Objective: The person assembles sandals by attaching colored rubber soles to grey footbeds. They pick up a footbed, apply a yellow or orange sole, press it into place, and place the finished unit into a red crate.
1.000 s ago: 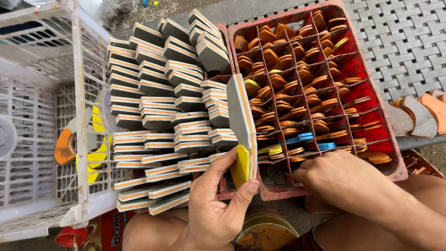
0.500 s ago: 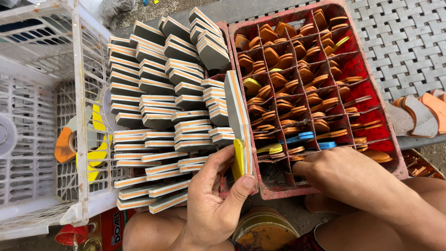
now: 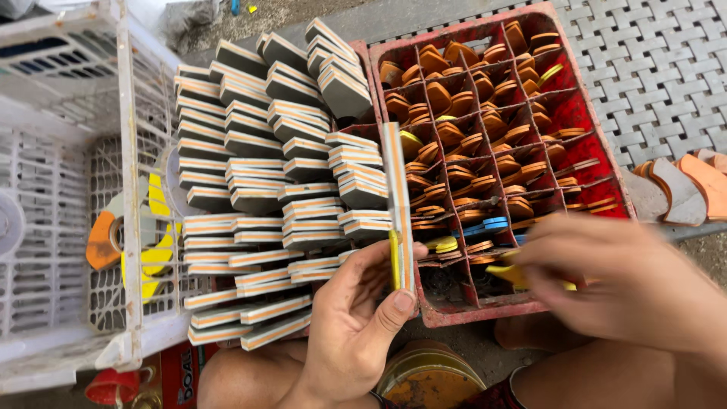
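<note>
My left hand [image 3: 356,322] grips a long layered foam sole [image 3: 395,198], grey, white and orange, held on edge with a yellow piece against its near end. My right hand [image 3: 613,284], blurred by motion, pinches a small yellow foam piece [image 3: 509,274] over the near edge of the red divided crate [image 3: 587,98]. The crate's compartments hold several orange, brown, yellow and blue foam pieces. Left of the sole lie rows of stacked grey, white and orange foam soles [image 3: 257,174].
A white plastic crate [image 3: 53,227] stands on the left with orange and yellow scraps inside. Orange and grey foam cut-offs [image 3: 681,185] lie on a woven grey mat [image 3: 651,68] at the right. A round tin [image 3: 428,379] sits between my knees.
My right hand has lifted from the crate's near compartment with a yellow piece and moved slightly right. The left hand's fingers have closed tighter on the sole's near end.
</note>
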